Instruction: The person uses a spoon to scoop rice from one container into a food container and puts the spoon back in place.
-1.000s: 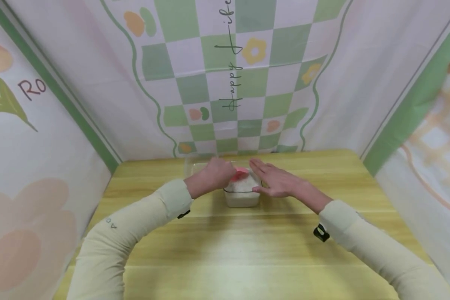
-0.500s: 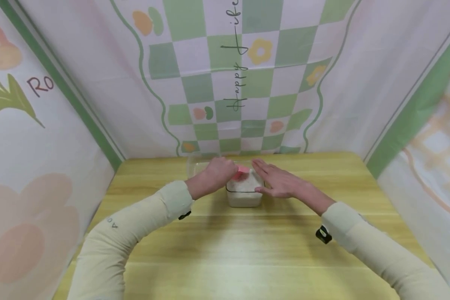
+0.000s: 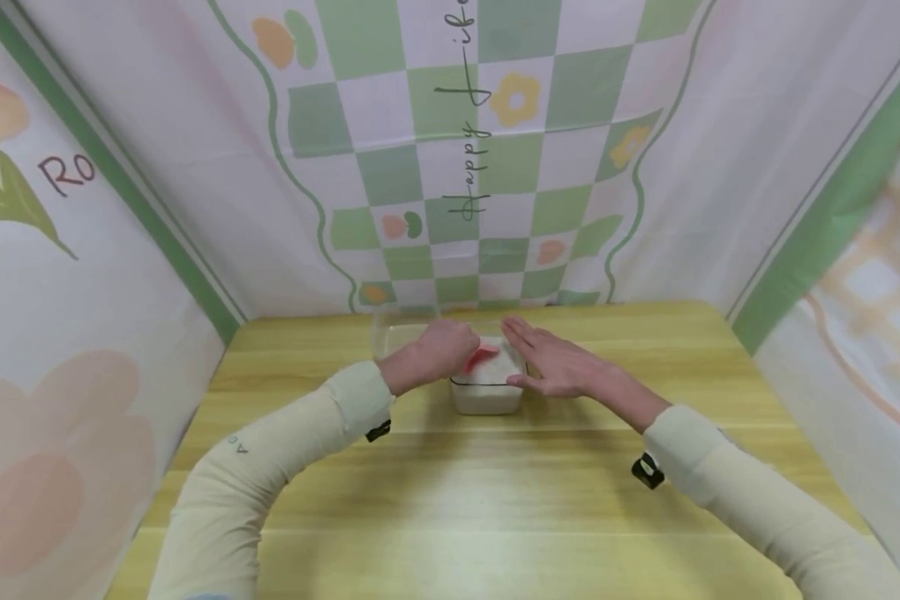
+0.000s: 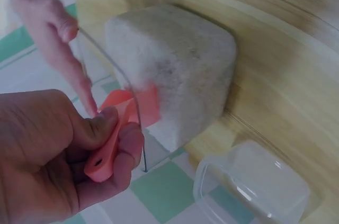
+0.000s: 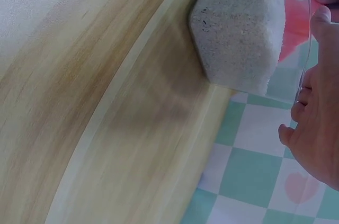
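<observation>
A clear rectangular container (image 3: 487, 402) with a dark rim line stands on the table, filled with pale, fine grains (image 4: 180, 60) that have dark specks. My left hand (image 3: 438, 350) grips the handle of a pink scoop (image 4: 110, 150) between thumb and curled fingers. The scoop's head (image 5: 296, 25) is inside the container, tilted and touching the grains; part of it seems sunk in them. With fingers stretched out, my right hand (image 3: 558, 364) rests along the container's right rim. In the right wrist view its thumb and fingers lie against the rim.
A second clear plastic container (image 4: 265, 181) stands just left of the filled one, partly behind my left forearm. Wood-grain table (image 3: 465, 500) spreads in front. A checkered cloth (image 3: 450, 167) hangs at the back edge, with printed cloth on both sides.
The scoop has tilted and come slightly nearer to me over the grains, my left hand turning with it. The right hand keeps its place at the rim.
</observation>
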Available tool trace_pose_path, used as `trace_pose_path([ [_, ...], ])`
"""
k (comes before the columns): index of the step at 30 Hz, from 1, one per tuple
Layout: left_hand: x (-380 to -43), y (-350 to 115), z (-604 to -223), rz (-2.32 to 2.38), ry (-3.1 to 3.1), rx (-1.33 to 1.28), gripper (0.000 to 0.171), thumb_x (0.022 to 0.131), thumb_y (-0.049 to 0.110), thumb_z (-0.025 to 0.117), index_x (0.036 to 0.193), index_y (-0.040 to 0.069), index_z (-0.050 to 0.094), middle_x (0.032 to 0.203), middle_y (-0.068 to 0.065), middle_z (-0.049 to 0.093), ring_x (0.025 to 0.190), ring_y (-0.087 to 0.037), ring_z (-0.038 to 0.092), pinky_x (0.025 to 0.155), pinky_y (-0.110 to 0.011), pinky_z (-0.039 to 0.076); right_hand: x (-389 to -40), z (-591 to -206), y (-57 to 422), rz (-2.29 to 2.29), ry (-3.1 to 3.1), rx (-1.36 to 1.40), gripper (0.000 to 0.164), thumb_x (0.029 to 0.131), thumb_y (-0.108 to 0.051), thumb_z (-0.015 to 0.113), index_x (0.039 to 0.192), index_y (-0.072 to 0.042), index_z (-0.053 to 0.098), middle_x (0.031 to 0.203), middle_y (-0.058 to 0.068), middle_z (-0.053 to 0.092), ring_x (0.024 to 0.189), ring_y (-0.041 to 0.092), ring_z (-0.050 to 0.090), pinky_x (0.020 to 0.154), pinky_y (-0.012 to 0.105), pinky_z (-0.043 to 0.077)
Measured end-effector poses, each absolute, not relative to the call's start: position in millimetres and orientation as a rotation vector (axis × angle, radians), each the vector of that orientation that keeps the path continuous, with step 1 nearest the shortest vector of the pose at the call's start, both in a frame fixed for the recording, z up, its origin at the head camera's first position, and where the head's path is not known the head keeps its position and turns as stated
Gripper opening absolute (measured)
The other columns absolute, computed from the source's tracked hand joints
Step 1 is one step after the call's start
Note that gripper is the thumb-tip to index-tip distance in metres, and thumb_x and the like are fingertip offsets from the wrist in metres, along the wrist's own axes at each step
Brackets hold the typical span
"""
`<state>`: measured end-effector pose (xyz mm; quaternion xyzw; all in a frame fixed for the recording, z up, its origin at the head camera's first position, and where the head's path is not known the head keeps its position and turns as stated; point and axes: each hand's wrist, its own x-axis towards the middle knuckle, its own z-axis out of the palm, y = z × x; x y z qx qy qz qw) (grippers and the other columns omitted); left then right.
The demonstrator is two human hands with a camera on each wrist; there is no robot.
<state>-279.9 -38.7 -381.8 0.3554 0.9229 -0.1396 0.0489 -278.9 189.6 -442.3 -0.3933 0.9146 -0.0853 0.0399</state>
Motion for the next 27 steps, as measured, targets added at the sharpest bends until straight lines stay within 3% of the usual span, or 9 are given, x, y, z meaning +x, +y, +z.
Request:
trace_pose_path([
  [3, -286.4, -39.6, -379.5, -0.294, 2.716, 0.998, 0.01, 0.092, 0.018, 0.069, 0.09, 0.009, 0.065, 0.091, -0.006, 0.072, 0.07, -0.016, 0.07, 0.058, -0.028, 0.056, -279.8, -444.3, 189.8, -0.265, 2.801, -1.2, 0.088, 0.101, -0.052, 0.047, 0.157, 0.005, 0.011, 0.165, 0.025, 0.009, 0.154, 0.038, 0.012, 0.122, 0.055, 0.023],
  [7, -295.5, -46.0, -376.0, -0.04, 2.572, 0.833, 0.02, 0.094, 0.009, 0.062, 0.074, 0.009, 0.059, 0.071, -0.006, 0.068, 0.053, -0.014, 0.067, 0.048, -0.021, 0.049, -280.2, -444.8, 189.4, -0.29, 2.787, -1.19, 0.089, 0.1, -0.051, 0.05, 0.157, 0.004, 0.01, 0.166, 0.023, 0.007, 0.154, 0.037, 0.011, 0.123, 0.053, 0.022],
  [10, -301.4, -55.1, -376.1, 0.115, 2.511, 0.767, 0.035, 0.095, 0.005, 0.055, 0.06, 0.007, 0.062, 0.055, -0.003, 0.063, 0.054, -0.019, 0.068, 0.05, -0.023, 0.051, -280.7, -446.1, 189.6, -0.302, 2.79, -1.193, 0.089, 0.1, -0.051, 0.051, 0.157, 0.005, 0.01, 0.166, 0.023, 0.007, 0.154, 0.037, 0.011, 0.123, 0.052, 0.023],
  [12, -304.1, -62.0, -377.4, 0.197, 2.48, 0.772, 0.037, 0.096, 0.006, 0.055, 0.061, 0.003, 0.068, 0.051, 0.0, 0.06, 0.059, -0.024, 0.07, 0.053, -0.024, 0.054, -280.4, -446.0, 190.6, -0.315, 2.793, -1.19, 0.089, 0.1, -0.05, 0.052, 0.157, 0.005, 0.01, 0.166, 0.024, 0.008, 0.154, 0.037, 0.011, 0.123, 0.052, 0.023],
  [16, -305.0, -75.3, -382.1, 0.334, 2.445, 0.787, 0.031, 0.097, 0.01, 0.057, 0.075, -0.002, 0.075, 0.055, 0.002, 0.062, 0.062, -0.024, 0.071, 0.054, -0.023, 0.054, -278.1, -443.3, 192.1, -0.329, 2.796, -1.176, 0.089, 0.101, -0.05, 0.051, 0.157, 0.006, 0.009, 0.166, 0.024, 0.008, 0.154, 0.038, 0.011, 0.123, 0.052, 0.023],
  [21, -304.3, -88.8, -391.8, 0.47, 2.418, 0.767, 0.032, 0.1, 0.012, 0.057, 0.078, -0.002, 0.075, 0.059, 0.002, 0.063, 0.052, -0.007, 0.058, 0.053, -0.019, 0.052, -276.5, -443.7, 192.1, -0.33, 2.804, -1.169, 0.089, 0.101, -0.052, 0.049, 0.156, 0.006, 0.01, 0.166, 0.023, 0.004, 0.154, 0.039, 0.011, 0.123, 0.052, 0.022],
  [27, -301.2, -104.6, -400.0, 0.674, 2.361, 0.675, 0.031, 0.101, 0.013, 0.055, 0.081, -0.002, 0.074, 0.063, -0.001, 0.064, 0.055, -0.009, 0.059, 0.057, -0.023, 0.056, -277.3, -446.3, 190.1, -0.327, 2.816, -1.197, 0.088, 0.102, -0.052, 0.047, 0.156, 0.007, 0.011, 0.165, 0.024, 0.006, 0.153, 0.041, 0.012, 0.122, 0.054, 0.023],
])
